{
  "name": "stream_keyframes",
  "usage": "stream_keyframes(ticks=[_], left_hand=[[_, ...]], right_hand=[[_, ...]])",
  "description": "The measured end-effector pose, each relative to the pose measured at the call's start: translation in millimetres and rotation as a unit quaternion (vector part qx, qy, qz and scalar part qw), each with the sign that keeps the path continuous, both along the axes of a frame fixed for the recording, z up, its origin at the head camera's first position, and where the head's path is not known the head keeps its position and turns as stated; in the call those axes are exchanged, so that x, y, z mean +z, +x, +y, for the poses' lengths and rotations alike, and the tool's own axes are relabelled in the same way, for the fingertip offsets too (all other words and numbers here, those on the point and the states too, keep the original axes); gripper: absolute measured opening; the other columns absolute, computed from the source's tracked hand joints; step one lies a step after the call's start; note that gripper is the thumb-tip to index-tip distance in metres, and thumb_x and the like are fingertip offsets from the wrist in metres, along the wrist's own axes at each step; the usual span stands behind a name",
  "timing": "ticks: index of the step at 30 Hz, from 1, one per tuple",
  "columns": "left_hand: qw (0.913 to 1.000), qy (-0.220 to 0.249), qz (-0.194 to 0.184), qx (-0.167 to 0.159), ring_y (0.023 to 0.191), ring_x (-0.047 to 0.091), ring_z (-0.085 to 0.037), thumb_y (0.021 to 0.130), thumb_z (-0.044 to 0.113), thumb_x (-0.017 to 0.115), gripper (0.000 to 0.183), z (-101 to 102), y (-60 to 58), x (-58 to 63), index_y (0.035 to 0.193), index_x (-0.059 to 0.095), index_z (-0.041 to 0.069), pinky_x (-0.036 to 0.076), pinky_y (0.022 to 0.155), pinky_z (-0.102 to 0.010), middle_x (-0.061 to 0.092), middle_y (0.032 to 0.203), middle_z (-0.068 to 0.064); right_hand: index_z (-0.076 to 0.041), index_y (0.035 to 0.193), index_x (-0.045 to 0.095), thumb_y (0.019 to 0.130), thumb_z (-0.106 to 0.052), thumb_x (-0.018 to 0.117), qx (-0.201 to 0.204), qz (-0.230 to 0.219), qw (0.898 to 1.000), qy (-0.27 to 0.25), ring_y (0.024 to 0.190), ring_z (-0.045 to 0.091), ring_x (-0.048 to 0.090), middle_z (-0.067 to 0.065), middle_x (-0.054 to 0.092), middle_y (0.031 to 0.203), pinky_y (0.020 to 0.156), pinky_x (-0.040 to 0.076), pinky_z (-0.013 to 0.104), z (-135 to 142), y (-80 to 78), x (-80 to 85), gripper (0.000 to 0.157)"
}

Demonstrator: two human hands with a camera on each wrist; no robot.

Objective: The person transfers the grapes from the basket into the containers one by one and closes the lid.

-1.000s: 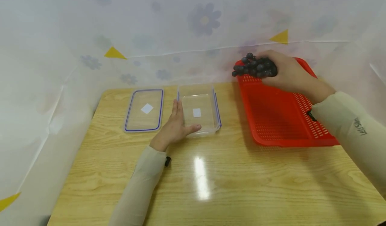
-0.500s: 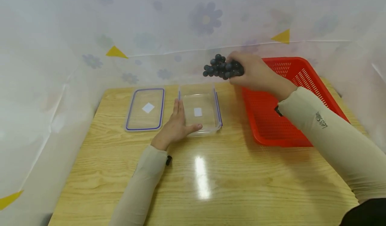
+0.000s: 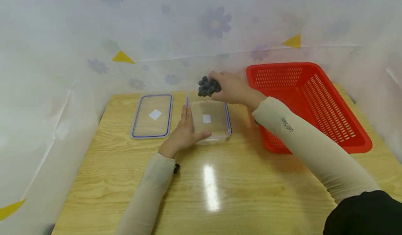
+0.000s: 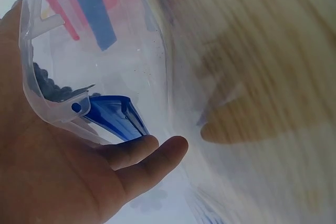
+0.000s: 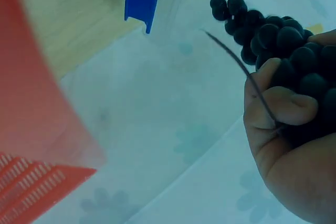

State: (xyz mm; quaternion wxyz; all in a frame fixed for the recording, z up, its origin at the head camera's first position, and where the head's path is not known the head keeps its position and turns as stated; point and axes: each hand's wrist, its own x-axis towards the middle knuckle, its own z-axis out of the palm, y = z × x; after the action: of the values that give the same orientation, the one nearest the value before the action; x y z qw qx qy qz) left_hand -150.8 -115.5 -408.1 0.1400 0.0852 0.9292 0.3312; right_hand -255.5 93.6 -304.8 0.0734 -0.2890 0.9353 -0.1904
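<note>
My right hand grips a bunch of dark grapes above the far end of a clear plastic food container. In the right wrist view, the fingers curl round the grapes and a thin stem sticks out. My left hand rests against the container's left side, fingers straight along the wall and thumb reaching over the near end. Blue clip flaps hang on the container in the left wrist view. The grapes show dimly through its wall.
A clear lid with a blue seal and a white label lies flat left of the container. To the right stands a red perforated basket, partly behind my right forearm. A floral sheet hangs behind the wooden table.
My right hand has carried the grapes leftward from over the red basket, then lower, to above the container's far end. The left hand has stayed at the container.
</note>
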Motion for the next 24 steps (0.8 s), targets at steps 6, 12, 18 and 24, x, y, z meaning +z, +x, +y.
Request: stream_keyframes(ticks=[6, 12, 18, 24], left_hand=[[1.0, 0.004, 0.007, 0.0, 0.151, -0.001, -0.034, 0.087, 0.063, 0.07, 0.126, 1, 1.4, 0.2, 0.159, -0.017, 0.005, 0.02, 0.119, -0.046, -0.032, 0.16, -0.008], [0.9999, 0.003, 0.01, -0.002, 0.151, -0.002, -0.033, 0.088, 0.064, 0.068, 0.126, 1, 3.2, 2.1, 0.159, -0.017, 0.005, 0.019, 0.119, -0.046, -0.031, 0.16, -0.009], [0.9998, -0.004, 0.017, -0.01, 0.151, -0.002, -0.035, 0.088, 0.067, 0.066, 0.126, 4, 3.8, 3.8, 0.158, -0.018, 0.005, 0.019, 0.119, -0.045, -0.032, 0.16, -0.01], [0.9996, -0.012, 0.02, -0.019, 0.151, -0.007, -0.032, 0.088, 0.07, 0.063, 0.125, 6, 1.2, 6.5, 0.158, -0.016, 0.004, 0.016, 0.12, -0.043, -0.032, 0.159, -0.011]], right_hand=[[-0.015, 0.12, 0.055, 0.086, -0.021, 0.066, 0.031, -0.003, 0.999, 0.004, 0.094, 0.026, 0.051, 0.009, 0.058, 0.105, 0.079, 0.045, 0.041, -17, -4.0, -7.6, 0.036], [-0.01, 0.116, 0.054, 0.086, -0.022, 0.067, 0.034, -0.01, 0.999, 0.04, 0.094, 0.027, 0.052, 0.009, 0.058, 0.103, 0.08, 0.045, 0.041, -33, -6.5, -15.6, 0.035], [-0.008, 0.117, 0.054, 0.086, -0.025, 0.071, 0.021, -0.019, 0.998, 0.062, 0.098, 0.026, 0.054, 0.011, 0.058, 0.107, 0.085, 0.048, 0.044, -38, -8.1, -31.9, 0.039], [-0.006, 0.121, 0.056, 0.087, -0.02, 0.072, 0.04, -0.044, 0.994, 0.094, 0.102, 0.027, 0.055, 0.011, 0.061, 0.11, 0.09, 0.047, 0.042, -36, -7.9, -44.9, 0.04]])
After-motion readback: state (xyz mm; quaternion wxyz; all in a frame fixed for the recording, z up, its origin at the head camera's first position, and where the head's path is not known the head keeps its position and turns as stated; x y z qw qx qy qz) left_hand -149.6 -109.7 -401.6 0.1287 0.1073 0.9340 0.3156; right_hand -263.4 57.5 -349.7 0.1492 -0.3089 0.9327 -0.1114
